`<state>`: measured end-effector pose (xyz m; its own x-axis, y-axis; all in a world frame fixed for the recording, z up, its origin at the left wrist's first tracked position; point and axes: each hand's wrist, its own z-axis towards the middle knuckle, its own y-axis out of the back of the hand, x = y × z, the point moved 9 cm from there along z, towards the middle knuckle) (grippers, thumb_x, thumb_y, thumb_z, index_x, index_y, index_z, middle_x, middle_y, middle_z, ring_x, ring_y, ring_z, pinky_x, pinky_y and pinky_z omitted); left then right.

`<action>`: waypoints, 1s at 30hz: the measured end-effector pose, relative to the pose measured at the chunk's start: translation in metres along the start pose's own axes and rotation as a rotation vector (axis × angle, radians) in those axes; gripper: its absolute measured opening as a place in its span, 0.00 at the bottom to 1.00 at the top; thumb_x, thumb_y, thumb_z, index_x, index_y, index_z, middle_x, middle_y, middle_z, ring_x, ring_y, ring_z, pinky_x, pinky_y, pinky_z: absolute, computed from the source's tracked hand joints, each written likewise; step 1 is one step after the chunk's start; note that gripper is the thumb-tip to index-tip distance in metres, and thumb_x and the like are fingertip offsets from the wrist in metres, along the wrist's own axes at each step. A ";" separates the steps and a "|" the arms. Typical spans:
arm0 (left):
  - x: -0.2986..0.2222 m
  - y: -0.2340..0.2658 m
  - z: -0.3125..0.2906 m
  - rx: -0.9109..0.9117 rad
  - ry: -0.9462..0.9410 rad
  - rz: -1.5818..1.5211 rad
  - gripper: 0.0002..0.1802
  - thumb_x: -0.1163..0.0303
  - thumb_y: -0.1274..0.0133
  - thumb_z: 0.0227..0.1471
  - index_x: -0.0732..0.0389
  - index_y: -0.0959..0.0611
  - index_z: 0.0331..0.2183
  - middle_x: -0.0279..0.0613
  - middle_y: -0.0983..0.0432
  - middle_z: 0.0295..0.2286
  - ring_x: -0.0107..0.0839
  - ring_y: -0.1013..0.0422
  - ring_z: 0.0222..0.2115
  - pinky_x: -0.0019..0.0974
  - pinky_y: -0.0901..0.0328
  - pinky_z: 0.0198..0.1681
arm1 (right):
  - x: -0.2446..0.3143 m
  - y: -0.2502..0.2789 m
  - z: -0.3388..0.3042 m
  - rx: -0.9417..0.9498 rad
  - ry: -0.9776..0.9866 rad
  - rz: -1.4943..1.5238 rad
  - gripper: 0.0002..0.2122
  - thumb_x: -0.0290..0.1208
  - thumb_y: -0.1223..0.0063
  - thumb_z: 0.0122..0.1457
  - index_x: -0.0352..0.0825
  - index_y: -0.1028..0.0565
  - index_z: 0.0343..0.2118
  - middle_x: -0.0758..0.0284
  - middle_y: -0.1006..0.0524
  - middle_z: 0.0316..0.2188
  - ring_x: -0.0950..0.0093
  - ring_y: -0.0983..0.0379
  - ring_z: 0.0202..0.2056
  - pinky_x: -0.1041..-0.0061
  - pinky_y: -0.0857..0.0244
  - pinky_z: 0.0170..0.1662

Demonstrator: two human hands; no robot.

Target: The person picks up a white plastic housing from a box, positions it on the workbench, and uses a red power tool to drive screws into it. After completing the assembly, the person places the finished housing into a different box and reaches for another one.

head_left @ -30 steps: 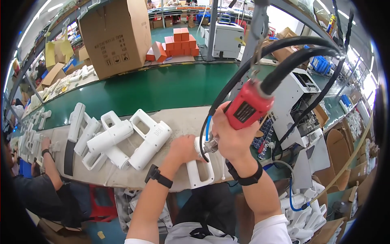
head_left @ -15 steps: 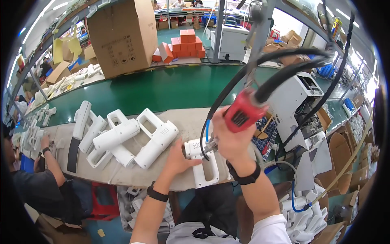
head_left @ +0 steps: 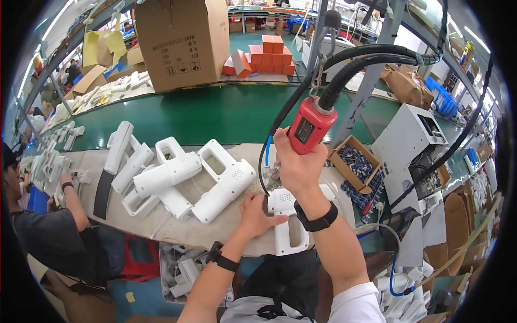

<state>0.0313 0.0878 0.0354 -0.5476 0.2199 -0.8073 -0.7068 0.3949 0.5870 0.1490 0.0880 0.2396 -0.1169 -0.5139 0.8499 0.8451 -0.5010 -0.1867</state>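
Note:
My right hand (head_left: 300, 167) is wrapped round a red power screwdriver (head_left: 311, 128), which hangs from a hook and chain and has thick black cables at its top. Its lower end is mostly hidden by my hand. Below it, a white plastic housing (head_left: 281, 201) with a looped handle lies at the bench's front edge. My left hand (head_left: 257, 216) grips the housing's left end, thumb along the near side. To the left, several similar white housings (head_left: 226, 185) lie loosely piled, some overlapping.
An open cardboard box of small dark parts (head_left: 353, 161) stands at right, beside a white machine (head_left: 412, 145). Beyond the bench runs a green conveyor belt (head_left: 237, 116) with a large carton (head_left: 180, 46) behind it. A co-worker (head_left: 54, 231) sits at left. A crate of white parts (head_left: 186, 274) is below the bench.
The red screwdriver has moved up and left relative to the housing and stands more upright. My left hand keeps hold of the housing. The whole view has shifted slightly.

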 end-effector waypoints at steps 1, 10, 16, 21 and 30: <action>0.003 -0.002 0.000 0.000 0.005 0.001 0.46 0.42 0.33 0.28 0.63 0.27 0.45 0.59 0.36 0.48 0.53 0.47 0.55 0.51 0.55 0.58 | -0.007 -0.001 0.001 0.009 -0.032 -0.032 0.08 0.27 0.44 0.55 0.32 0.27 0.23 0.74 0.29 0.16 0.87 0.35 0.16 0.84 0.43 0.19; -0.008 -0.006 0.002 0.039 -0.024 -0.028 0.48 0.46 0.33 0.31 0.61 0.30 0.51 0.54 0.34 0.49 0.52 0.48 0.56 0.49 0.55 0.59 | -0.017 -0.005 -0.012 -0.009 0.035 -0.017 0.07 0.27 0.43 0.55 0.32 0.28 0.25 0.75 0.30 0.17 0.87 0.36 0.18 0.84 0.42 0.21; 0.027 -0.017 0.010 -0.109 -0.171 0.008 0.56 0.44 0.33 0.30 0.61 0.38 0.57 0.52 0.36 0.52 0.51 0.49 0.57 0.48 0.58 0.60 | 0.058 0.005 -0.023 0.006 0.027 0.096 0.04 0.23 0.44 0.54 0.31 0.28 0.27 0.72 0.29 0.16 0.84 0.34 0.15 0.85 0.41 0.19; 0.023 -0.026 0.009 -0.032 -0.183 0.081 0.62 0.43 0.31 0.25 0.60 0.40 0.58 0.51 0.40 0.54 0.50 0.50 0.58 0.48 0.59 0.60 | 0.045 0.003 -0.030 0.045 -0.004 0.061 0.03 0.22 0.45 0.54 0.31 0.28 0.27 0.72 0.29 0.15 0.85 0.34 0.15 0.85 0.41 0.18; 0.018 -0.034 0.015 0.013 -0.253 0.018 0.60 0.44 0.32 0.26 0.57 0.39 0.58 0.48 0.40 0.54 0.42 0.49 0.58 0.47 0.59 0.59 | 0.001 -0.009 -0.039 0.113 -0.009 -0.034 0.05 0.25 0.44 0.55 0.32 0.28 0.26 0.72 0.28 0.18 0.85 0.33 0.18 0.82 0.39 0.20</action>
<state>0.0522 0.0917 0.0005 -0.4294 0.4425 -0.7873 -0.6914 0.3998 0.6018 0.1209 0.0642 0.2230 -0.1425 -0.4912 0.8593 0.8940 -0.4364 -0.1012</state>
